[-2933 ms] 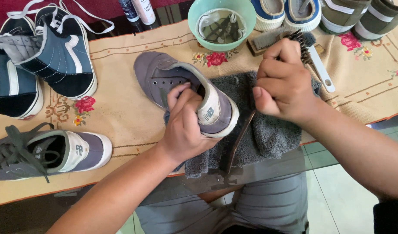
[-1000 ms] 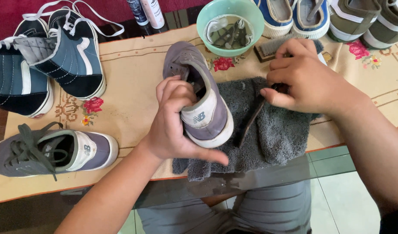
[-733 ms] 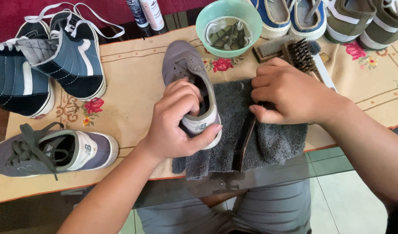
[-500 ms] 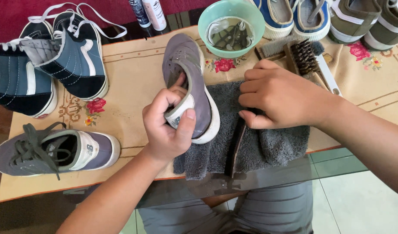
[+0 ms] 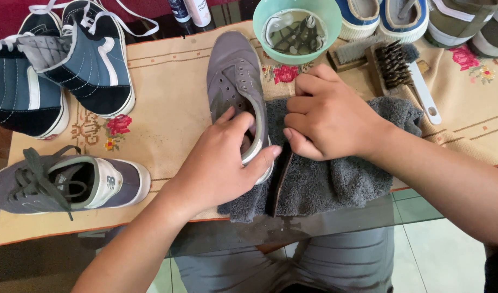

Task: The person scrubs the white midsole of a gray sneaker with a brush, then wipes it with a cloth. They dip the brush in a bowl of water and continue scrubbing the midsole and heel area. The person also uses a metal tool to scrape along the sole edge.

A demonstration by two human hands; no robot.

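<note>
Left hand grip: the left hand [image 5: 222,163] is closed around the heel end of the grey shoe [image 5: 235,87], fingers curled over the collar and reaching into the opening, thumb pressed against the white sole edge on the side nearest the other hand.
Right hand grip: the right hand [image 5: 327,119] is clenched in a loose fist on the grey towel [image 5: 335,179], fingertips bunching the cloth just beside the left thumb; knuckles up.
Gap between grips: the two hands almost touch at the shoe's heel.
Shoe position: it lies on the embroidered cloth [image 5: 167,97], toe pointing away from the left hand, heel end resting on the towel's edge.
Shoe appearance: grey suede upper with empty eyelets, no laces in view, pale lining, white sole rim; the patch near the eyelets looks darker.
Towel: dark grey, folded, under and beyond the right hand, overhanging the near table edge.
Bowl: a green bowl [image 5: 325,13] stands beyond both hands, just past the shoe's toe; it holds cloudy liquid with dark laces coiled in it.
Brushes: two brushes [image 5: 390,59] lie beyond the right hand, beside the bowl.
Other shoes: a grey laced sneaker [image 5: 70,182] and two navy high-tops [image 5: 53,70] lie well apart, outboard of the left hand.
</note>
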